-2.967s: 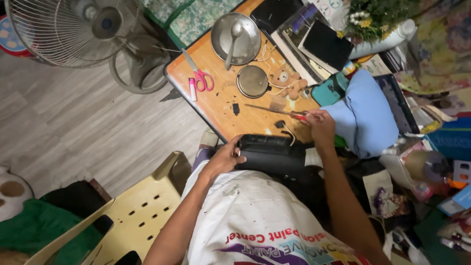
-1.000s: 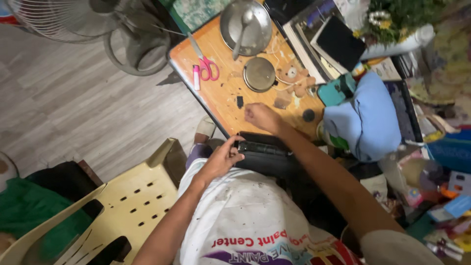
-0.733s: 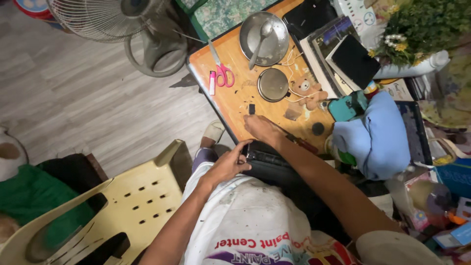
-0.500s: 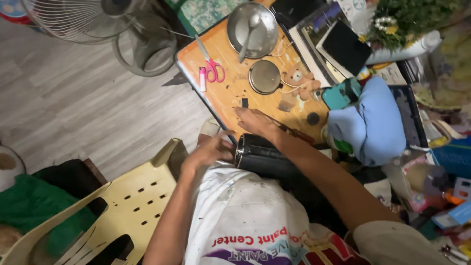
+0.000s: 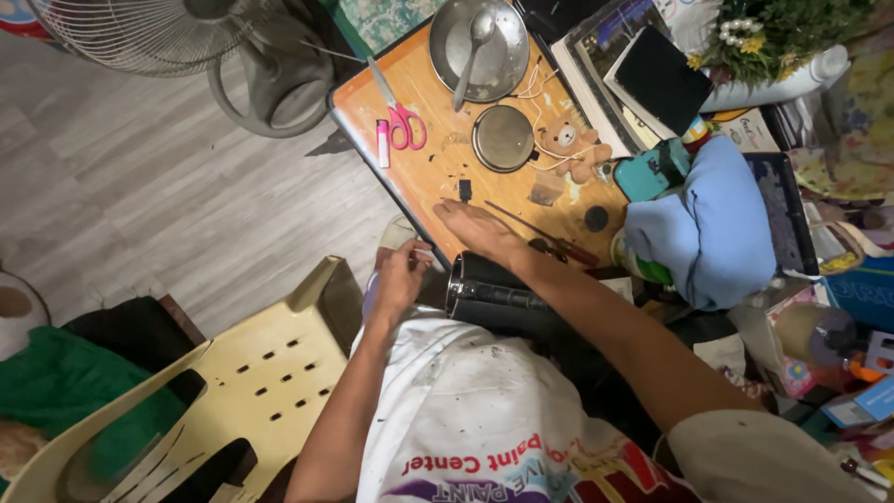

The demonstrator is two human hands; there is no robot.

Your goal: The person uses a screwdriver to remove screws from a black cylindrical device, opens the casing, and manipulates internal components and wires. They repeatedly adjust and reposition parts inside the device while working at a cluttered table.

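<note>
My right hand (image 5: 477, 229) lies flat, palm down, fingers apart, on the near edge of the orange table top (image 5: 424, 186). Just right of it rests a thin tool with a dark red handle (image 5: 551, 239). A small black piece (image 5: 465, 189) sits just beyond its fingertips. My left hand (image 5: 399, 277) is curled at the table's near corner, and its fingertips pinch a small pale piece (image 5: 424, 251). A black cylinder-shaped device (image 5: 498, 298) lies across my lap between the two arms, below my right wrist.
On the table stand a metal bowl with a spoon (image 5: 477, 42), a round metal lid (image 5: 504, 138), pink scissors (image 5: 402, 119) and a small bear figure (image 5: 570, 149). A blue cloth (image 5: 712, 224) and books (image 5: 643, 74) crowd the right. A fan (image 5: 196, 42) and a yellow plastic chair (image 5: 233, 391) are on the left.
My right hand has put down the red-handled tool and slid left to lie flat on the table. My left hand left the black device and moved to the table corner.
</note>
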